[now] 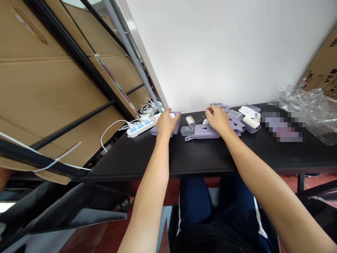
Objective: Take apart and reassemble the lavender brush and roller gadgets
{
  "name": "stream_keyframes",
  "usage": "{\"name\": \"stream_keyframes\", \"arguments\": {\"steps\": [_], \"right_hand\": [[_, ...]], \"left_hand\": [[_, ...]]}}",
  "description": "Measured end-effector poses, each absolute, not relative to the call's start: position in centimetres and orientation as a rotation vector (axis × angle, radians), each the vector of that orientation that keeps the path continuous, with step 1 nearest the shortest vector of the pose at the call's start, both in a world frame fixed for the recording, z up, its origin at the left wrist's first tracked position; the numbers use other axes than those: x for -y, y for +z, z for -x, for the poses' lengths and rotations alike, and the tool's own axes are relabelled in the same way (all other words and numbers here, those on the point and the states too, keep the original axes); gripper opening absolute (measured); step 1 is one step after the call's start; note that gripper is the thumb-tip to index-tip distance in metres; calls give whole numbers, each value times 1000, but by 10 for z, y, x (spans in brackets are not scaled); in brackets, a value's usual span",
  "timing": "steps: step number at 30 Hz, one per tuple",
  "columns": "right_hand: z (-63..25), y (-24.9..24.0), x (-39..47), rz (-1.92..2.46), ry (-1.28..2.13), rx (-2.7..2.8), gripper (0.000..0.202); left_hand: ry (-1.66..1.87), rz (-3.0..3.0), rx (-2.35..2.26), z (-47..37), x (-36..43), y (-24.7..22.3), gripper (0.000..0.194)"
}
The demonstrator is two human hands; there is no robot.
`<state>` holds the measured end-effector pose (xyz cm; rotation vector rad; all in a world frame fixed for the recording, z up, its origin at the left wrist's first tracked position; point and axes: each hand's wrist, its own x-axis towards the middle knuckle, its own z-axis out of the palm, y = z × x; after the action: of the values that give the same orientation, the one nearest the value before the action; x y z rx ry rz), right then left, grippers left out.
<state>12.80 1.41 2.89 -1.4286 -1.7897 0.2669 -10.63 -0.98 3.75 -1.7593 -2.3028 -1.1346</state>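
My left hand (166, 123) reaches over a purple plastic case (176, 130) at the left of the parts. Its thumb and fingers curve around a white round piece (172, 115), mostly covered by the hand. My right hand (218, 117) is closed among other purple parts, fingertips together; whatever they hold is hidden. Beneath and left of it lies a purple slotted holder (206, 131) with a strap at its left end. A small white piece (205, 121) shows beside the right fingertips. A clear plastic cup (187, 131) and a white cylinder (190, 121) lie between the hands.
A white power strip (142, 127) with tangled cables lies left of the case. Right of my right hand are purple cases with white rollers (250, 122). Clear plastic wrap (310, 109) and a cardboard box (322, 70) are at the right. A wall backs the black table (200, 158).
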Motion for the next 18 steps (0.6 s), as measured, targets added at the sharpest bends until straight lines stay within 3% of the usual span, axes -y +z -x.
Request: {"name": "stream_keyframes", "arguments": {"steps": [5, 10, 14, 18], "right_hand": [[-120, 29, -6, 1291, 330, 1819, 30], [-107, 27, 12, 979, 139, 1987, 50], [-101, 28, 22, 821, 52, 2093, 60], [-102, 27, 22, 802, 79, 2099, 63]], "left_hand": [[-2239, 1517, 1851, 112, -9, 36, 44], [-3328, 1589, 1253, 100, -13, 44, 44], [-3736, 1628, 987, 86, -3, 51, 40], [-3925, 1474, 1015, 77, 2, 52, 40]]}}
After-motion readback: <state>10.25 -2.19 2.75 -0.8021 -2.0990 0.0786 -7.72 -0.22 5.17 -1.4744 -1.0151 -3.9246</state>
